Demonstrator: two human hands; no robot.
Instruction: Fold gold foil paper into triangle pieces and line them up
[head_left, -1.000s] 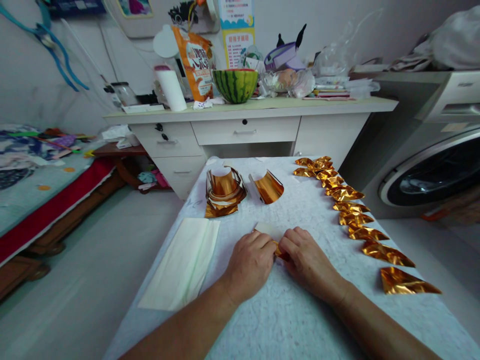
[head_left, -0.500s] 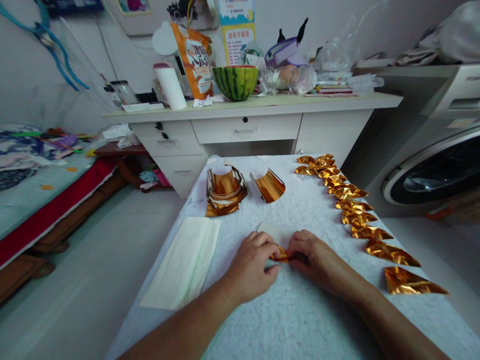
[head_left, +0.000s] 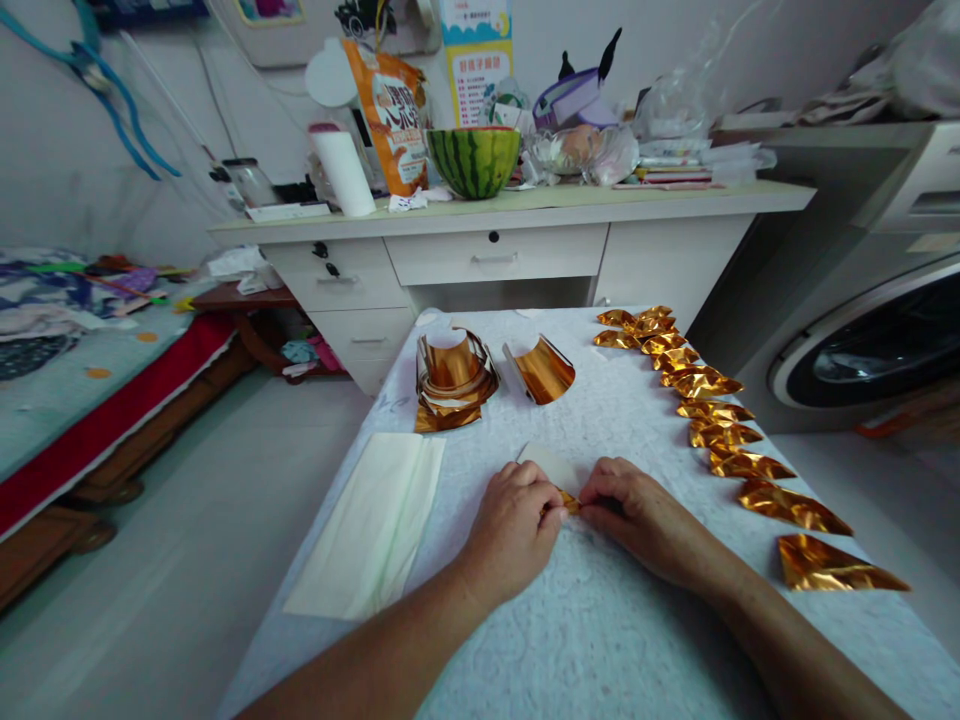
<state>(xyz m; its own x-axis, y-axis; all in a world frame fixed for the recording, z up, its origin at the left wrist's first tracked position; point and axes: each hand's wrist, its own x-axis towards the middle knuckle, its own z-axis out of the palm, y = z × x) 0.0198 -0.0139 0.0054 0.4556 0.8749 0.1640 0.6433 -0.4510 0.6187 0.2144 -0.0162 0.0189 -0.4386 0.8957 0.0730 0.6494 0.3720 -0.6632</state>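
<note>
Foil (head_left: 571, 503) was the work in hand, lying on the cloth-covered counter (head_left: 570, 630) between two pinching hands. From bigger to smaller, that counter also bore a row of folded pieces (head_left: 724, 434) down the right side, a flat pale paper (head_left: 367, 525) on the left, a stack of curled foil (head_left: 452, 372) farther off and one curved sheet (head_left: 546, 372) just beside that stack. The left hand (head_left: 517, 515) was narrow, thumb and fingers closed on the near-left part; the right hand (head_left: 645, 515) pinched the right end. Past the fingers showed a pale flap (head_left: 551, 463). The step looked like rolling or folding — which, I could not tell — and the next move seemed to call for a steady grip at the right end while the flap was gathered in evenly. Compared with half a second earlier, the left thumb had closed up after standing apart, and less gold showed between the hands.
</note>
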